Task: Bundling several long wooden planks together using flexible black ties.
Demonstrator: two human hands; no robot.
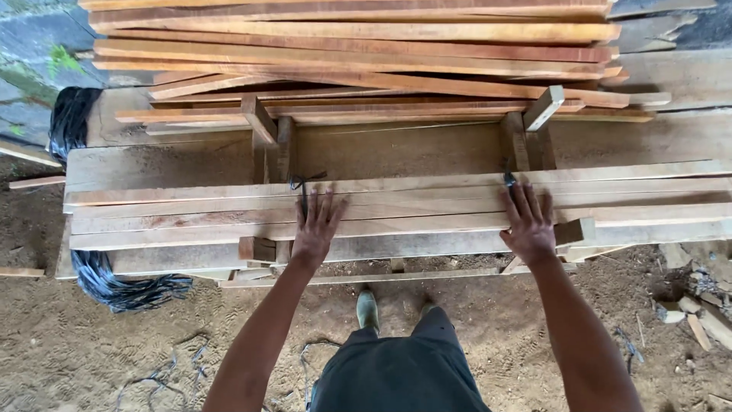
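Black strapping bundle (dirt floor)

Left hand and right hand press flat, fingers spread toward twelve o'clock, on the wooden slats, black strap bundle at eight o'clock.

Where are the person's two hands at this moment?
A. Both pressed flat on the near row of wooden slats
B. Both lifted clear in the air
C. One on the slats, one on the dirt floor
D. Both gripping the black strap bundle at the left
A: the left hand and right hand both lie palm down, fingers spread, on the near row of slats, apart from each other.
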